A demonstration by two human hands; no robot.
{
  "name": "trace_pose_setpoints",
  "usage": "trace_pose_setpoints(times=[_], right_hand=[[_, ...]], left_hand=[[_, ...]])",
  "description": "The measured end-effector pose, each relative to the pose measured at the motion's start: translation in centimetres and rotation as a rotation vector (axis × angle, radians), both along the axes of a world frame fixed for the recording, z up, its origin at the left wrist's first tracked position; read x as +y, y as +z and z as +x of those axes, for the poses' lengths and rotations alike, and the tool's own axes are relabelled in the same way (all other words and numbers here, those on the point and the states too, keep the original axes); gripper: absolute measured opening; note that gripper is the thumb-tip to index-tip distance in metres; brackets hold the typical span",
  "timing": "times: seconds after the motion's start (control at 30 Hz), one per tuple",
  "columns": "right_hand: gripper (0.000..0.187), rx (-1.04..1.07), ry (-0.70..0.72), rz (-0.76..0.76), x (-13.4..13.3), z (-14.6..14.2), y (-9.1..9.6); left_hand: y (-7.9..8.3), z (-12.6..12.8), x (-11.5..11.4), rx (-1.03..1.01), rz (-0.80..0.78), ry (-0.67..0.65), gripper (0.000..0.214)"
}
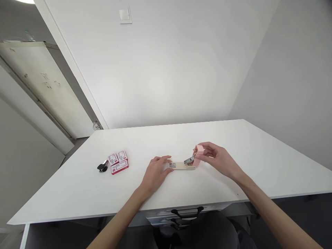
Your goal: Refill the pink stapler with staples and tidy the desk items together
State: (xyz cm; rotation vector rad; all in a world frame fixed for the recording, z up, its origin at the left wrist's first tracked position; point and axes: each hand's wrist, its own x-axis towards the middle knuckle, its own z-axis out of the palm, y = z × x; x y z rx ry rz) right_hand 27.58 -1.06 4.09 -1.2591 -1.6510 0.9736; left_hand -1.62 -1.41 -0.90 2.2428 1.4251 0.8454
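Evidently one hinged stapler (185,167), opened, low on the surface (145,140), between two bare hands.

Left hand (155,172): thumb and fingers closed about the left end of the cream base (180,166), beside a dark printed patch (172,165). Right hand (220,159): thumb and fingers pinched on the pink cover (199,150), which stood raised at the base's right end. Metal rail (189,160): tilted, jutting from the cover over the base; whether it held staples, I could not tell.

Hazards, as I judged them: a twist or hard backward pull by the right hand might have strained the hinge; a slack left grip might have let the base skid or tip; a slip of the pinch might have dropped cover and rail onto a fingertip; any loose staples might have spilled from the tilted rail.

Further left, well apart: three red-and-white boxes (119,167), grouped closely; just beside them, one small black tool (103,167) with a metal part. Both lay outside the hands' immediate working space, so a knock seemed unlikely.

Below the near edge: drawers with black handles (187,213).
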Motion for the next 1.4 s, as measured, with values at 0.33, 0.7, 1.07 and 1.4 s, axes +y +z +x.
trace_pose_setpoints(times=[0.33, 0.7, 1.07, 1.4], right_hand=[[0.03, -0.256, 0.115, 0.109, 0.7, -4.9, 0.4], [0.018, -0.431, 0.197, 0.177, 0.3, -6.7, 0.6], [0.029, -0.549, 0.075, 0.173, 0.2, -3.6, -4.4], [0.042, -0.422, 0.184, 0.147, -1.4, -4.5, -4.5]], left_hand=[[0.4, 0.1, -0.2, -0.004, -0.043, -0.001, 0.038], [0.4, 0.2, -0.2, 0.005, -0.071, -0.009, 0.042], [-0.9, -0.3, 0.1, 0.044, 0.043, 0.094, 0.037], [-0.9, -0.5, -0.4, 0.065, 0.125, 0.121, 0.044]])
